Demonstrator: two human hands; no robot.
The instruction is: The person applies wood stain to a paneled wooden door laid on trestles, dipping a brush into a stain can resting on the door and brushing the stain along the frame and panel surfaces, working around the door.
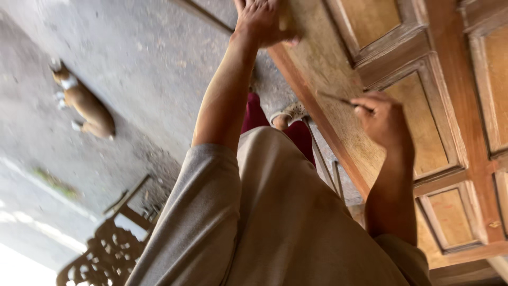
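The right hand pinches a thin tool against the panelled wooden door, near its long edge. The left hand lies flat on the door's edge, clasping nothing.

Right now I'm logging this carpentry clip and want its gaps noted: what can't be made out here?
- Left hand: fingertips cut off by the head view's top edge.
- Thin tool in the right hand: too thin and blurred to identify.
- Panelled wooden door: runs past the right edge.
- Dog: motion-blurred.
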